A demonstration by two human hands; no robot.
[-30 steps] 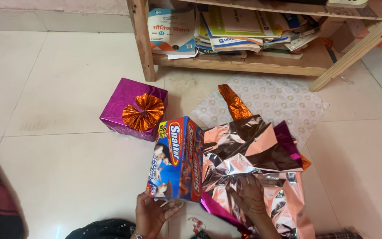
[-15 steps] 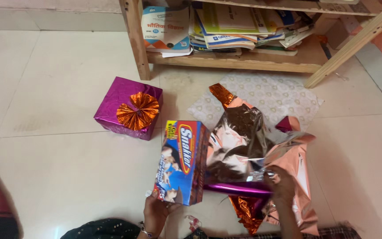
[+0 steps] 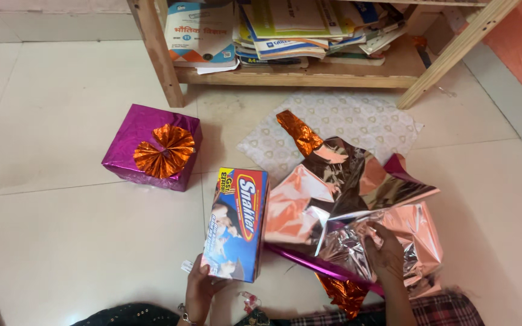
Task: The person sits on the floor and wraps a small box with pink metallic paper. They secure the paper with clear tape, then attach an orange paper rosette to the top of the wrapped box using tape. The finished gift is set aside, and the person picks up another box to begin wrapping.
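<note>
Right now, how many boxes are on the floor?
2: a magenta wrapped box with an orange bow at left, and a blue printed box held upright by the left hand.

1. A printed carton (image 3: 237, 223) is held upright on the floor (image 3: 74, 241) by the left hand (image 3: 203, 288), gripped at its near lower edge.
2. A crumpled foil sheet (image 3: 357, 205) is spread just right of the carton, with the right hand (image 3: 385, 253) placed on its near part.
3. A wrapped box (image 3: 152, 148) topped with a pleated rosette (image 3: 164, 151) is set beyond and left of the left hand.
4. A patterned paper sheet (image 3: 357, 121) lies beyond the foil, partly under it.
5. A shelf (image 3: 297, 75) stacked with books (image 3: 273, 30) stands farthest from both hands.
</note>
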